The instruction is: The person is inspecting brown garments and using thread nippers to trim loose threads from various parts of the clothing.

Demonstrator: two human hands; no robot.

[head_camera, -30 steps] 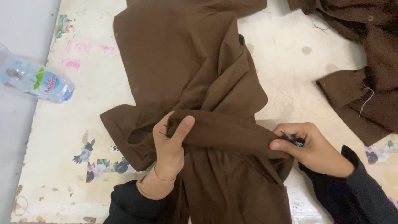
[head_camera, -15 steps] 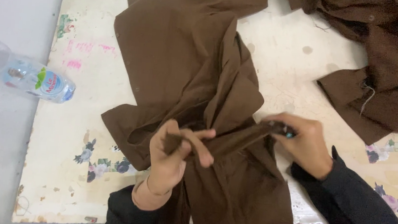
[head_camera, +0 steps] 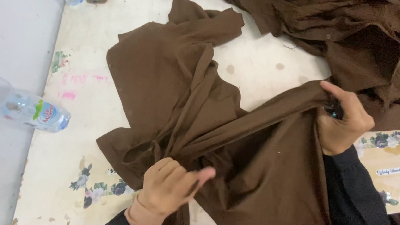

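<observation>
Two hands stretching a fold of brown cloth across the tabletop

The left hand (head_camera: 166,189) is pinching the brown cloth (head_camera: 173,91) at lower centre; the right hand (head_camera: 341,122) is clenching its far end, the taut fold running diagonally up-right between them.

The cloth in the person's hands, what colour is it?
Plain dark brown, no pattern; the cloth shows best in the head view.

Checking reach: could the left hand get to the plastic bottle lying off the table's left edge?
Probably yes: the left hand grips the brown cloth, and only bare table lies between it and the bottle.
</observation>
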